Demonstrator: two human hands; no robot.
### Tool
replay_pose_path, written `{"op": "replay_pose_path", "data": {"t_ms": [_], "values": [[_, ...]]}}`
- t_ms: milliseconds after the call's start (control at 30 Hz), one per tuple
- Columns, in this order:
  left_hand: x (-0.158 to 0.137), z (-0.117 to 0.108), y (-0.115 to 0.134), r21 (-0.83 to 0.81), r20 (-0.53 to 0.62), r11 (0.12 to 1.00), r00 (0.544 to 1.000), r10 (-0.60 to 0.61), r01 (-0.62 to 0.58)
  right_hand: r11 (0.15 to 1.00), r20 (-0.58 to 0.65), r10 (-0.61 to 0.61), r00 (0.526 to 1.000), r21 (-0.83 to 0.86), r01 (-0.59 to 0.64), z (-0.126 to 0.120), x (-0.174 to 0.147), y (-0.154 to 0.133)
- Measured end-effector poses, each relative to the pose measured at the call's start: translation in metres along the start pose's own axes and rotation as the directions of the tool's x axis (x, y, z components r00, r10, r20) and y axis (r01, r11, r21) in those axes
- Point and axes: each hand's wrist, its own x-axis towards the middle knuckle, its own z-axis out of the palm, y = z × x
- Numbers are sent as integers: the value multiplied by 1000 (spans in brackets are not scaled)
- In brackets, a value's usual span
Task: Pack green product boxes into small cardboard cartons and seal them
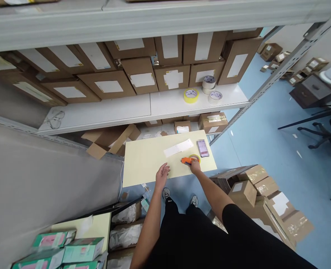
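Observation:
My right hand (195, 166) is closed around an orange tape dispenser (185, 160) over the right part of a pale yellow tabletop (144, 157). A yellow roll of tape shows at the dispenser, partly covered by my fingers. My left hand (162, 172) hovers by the table's front edge, fingers loosely bent and apart, with nothing seen in it. A long white paper strip (178, 148) lies flat just beyond both hands. To the right of the strip rests a phone-like rectangle (203, 148), its surface blurred out.
Behind the table stands a metal shelf (112, 112) with labelled cardboard boxes (109, 86). Tape rolls (191, 96) and glasses (55, 119) sit on it. An open carton (111, 140) is left of the table. Stacked cartons (245, 194) stand right; green boxes (83, 249) lie lower left.

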Motion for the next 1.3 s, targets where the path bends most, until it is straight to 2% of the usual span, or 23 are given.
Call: {"op": "replay_pose_path", "data": {"t_ms": [133,200,267,400,533,633,700,833,1000,1167,1300], "values": [[22,-21,16,-11,43,1000,999,14,-14,975,-81,192,978,-95,-199,8,0,-22],[35,-35,29,-15,59,1000,998,19,-18,966,-56,233,971,-101,-238,12,1,-41],[49,-49,47,-18,78,999,996,34,-33,983,22,175,984,-61,-173,16,1,-68],[73,-72,100,-25,111,991,985,133,-131,994,165,-91,982,67,81,23,-9,-143],[82,-93,165,-13,168,957,942,289,-291,972,169,-231,958,84,219,28,-33,-221],[78,-106,204,11,294,938,898,327,-346,959,161,-283,946,44,279,31,-51,-265],[72,-113,221,23,383,928,861,335,-372,951,149,-307,940,10,309,33,-59,-285],[64,-119,238,11,470,903,799,375,-430,929,152,-356,922,-49,367,32,-65,-309],[65,-114,250,76,380,815,772,509,-575,933,221,-353,909,9,360,21,-54,-314],[73,-89,268,198,318,703,724,613,-683,937,195,-348,917,110,333,7,-31,-307],[78,-61,285,312,213,580,650,729,-753,910,171,-406,898,167,379,-8,-8,-311]]}}
